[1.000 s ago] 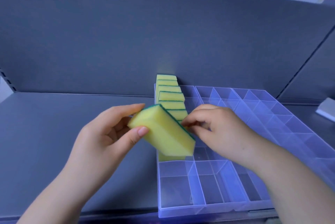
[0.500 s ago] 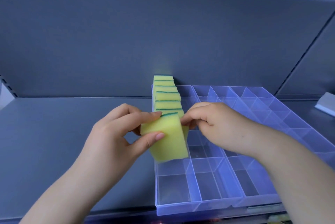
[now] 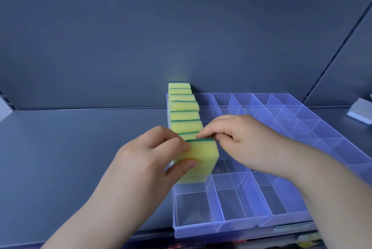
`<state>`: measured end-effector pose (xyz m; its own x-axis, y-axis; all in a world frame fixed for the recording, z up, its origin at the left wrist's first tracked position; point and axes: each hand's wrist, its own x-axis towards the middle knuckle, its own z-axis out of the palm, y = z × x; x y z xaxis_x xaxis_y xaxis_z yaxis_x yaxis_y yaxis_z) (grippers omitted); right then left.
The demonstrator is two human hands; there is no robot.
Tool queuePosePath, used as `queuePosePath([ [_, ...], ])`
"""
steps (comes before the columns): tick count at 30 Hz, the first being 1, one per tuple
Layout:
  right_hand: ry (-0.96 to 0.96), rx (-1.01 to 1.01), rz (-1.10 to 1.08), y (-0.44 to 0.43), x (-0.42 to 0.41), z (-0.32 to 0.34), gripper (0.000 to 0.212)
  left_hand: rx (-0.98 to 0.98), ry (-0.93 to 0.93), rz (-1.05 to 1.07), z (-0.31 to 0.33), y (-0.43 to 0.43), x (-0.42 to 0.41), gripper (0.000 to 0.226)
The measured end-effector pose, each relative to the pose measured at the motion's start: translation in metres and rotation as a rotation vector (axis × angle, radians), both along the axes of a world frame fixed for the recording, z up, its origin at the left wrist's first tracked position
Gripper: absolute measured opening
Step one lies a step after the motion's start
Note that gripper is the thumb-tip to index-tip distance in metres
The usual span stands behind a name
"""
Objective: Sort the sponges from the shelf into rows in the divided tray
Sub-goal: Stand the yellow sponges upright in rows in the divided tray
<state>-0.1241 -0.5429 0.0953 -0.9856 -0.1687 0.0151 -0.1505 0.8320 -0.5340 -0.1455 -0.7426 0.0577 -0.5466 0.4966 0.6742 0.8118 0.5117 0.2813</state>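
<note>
A clear divided tray [image 3: 223, 228] lies on the grey shelf [image 3: 70, 158]. Several yellow sponges with green backs [image 3: 184, 115] stand upright in a row down its leftmost column. At the near end of that row stands one more yellow sponge [image 3: 201, 160], upright in the column. My left hand [image 3: 153, 160] holds it, fingers over its top left and thumb on its front face. My right hand [image 3: 239, 140] pinches the green top edge at the sponge's right corner with fingertips and thumb.
The tray's other compartments to the right and the nearest one in the left column hold nothing. The grey back panel [image 3: 181, 37] rises right behind the tray. A pale block [image 3: 360, 110] lies on the neighbouring shelf at far right. The shelf's front edge runs just below the tray.
The sponge was held tilted above the tray in my left hand; it has turned upright and come down into the left column. My right hand stayed at the row's near end.
</note>
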Motion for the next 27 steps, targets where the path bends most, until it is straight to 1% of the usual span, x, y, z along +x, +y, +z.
queuePosePath([
  [6, 0.011, -0.058, -0.042, -0.001, 0.008, -0.002, 0.025, -0.144, -0.034, 0.038, -0.010, -0.002, -0.002, 0.034],
  [10, 0.063, -0.041, -0.039, -0.003, 0.012, -0.006, 0.023, -0.148, 0.033, 0.031, -0.012, -0.002, -0.003, 0.034],
  [16, 0.178, 0.029, 0.000, -0.007, 0.020, -0.018, 0.023, -0.165, 0.099, 0.013, -0.016, -0.004, -0.006, 0.030],
  [18, 0.208, 0.049, -0.005, -0.007, 0.021, -0.022, 0.027, -0.177, 0.117, 0.002, -0.016, -0.003, -0.008, 0.029],
  [20, 0.222, 0.062, -0.009, -0.007, 0.022, -0.024, 0.033, -0.192, 0.123, -0.007, -0.015, -0.004, -0.009, 0.028],
  [27, 0.240, 0.124, 0.004, -0.005, 0.028, -0.017, 0.039, -0.269, 0.165, -0.006, 0.002, 0.003, -0.011, 0.031],
])
